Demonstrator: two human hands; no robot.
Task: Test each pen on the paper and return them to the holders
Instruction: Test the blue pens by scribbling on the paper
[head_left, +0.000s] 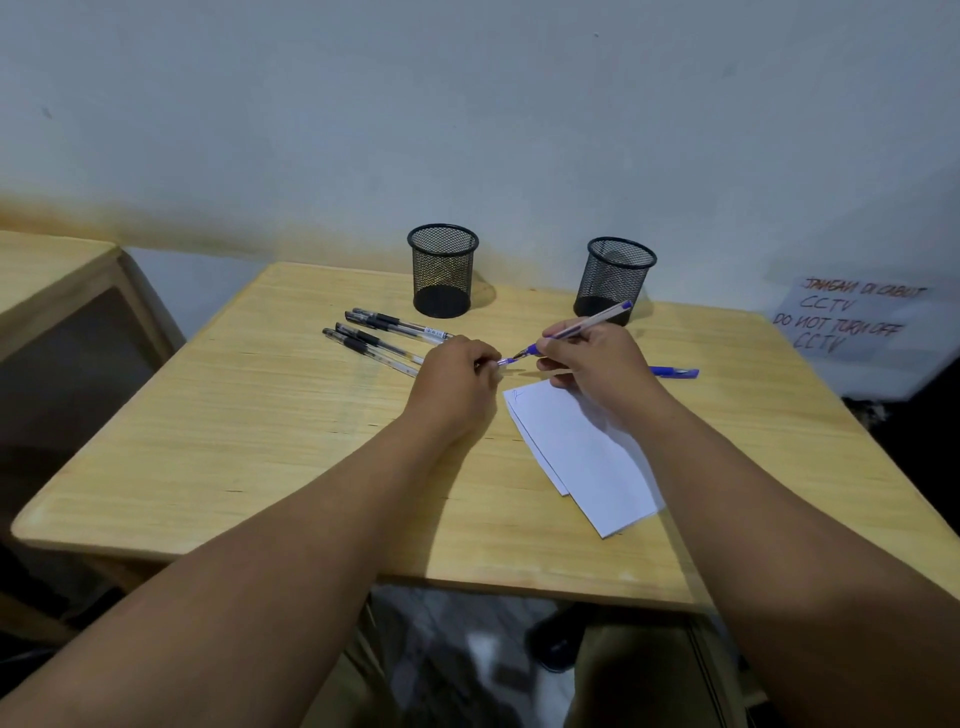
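My right hand (597, 358) grips a blue pen (597, 318) above the table, its tip pointing left. My left hand (457, 371) pinches a small clear-blue pen cap (501, 361) right at that tip. White folded paper (582, 452) lies below my right hand, with a small blue scribble near its top left corner. Several black-capped pens (384, 338) lie in a row left of my left hand. Another blue pen (675, 372) lies to the right, partly hidden by my right hand. Two black mesh holders, the left holder (442, 270) and the right holder (615, 280), stand at the back.
The wooden table (260, 441) stands against a white wall. A second wooden table (47, 270) is at the left. A handwritten CCTV notice (857, 317) hangs at the right. Tiled floor shows below the table's front edge.
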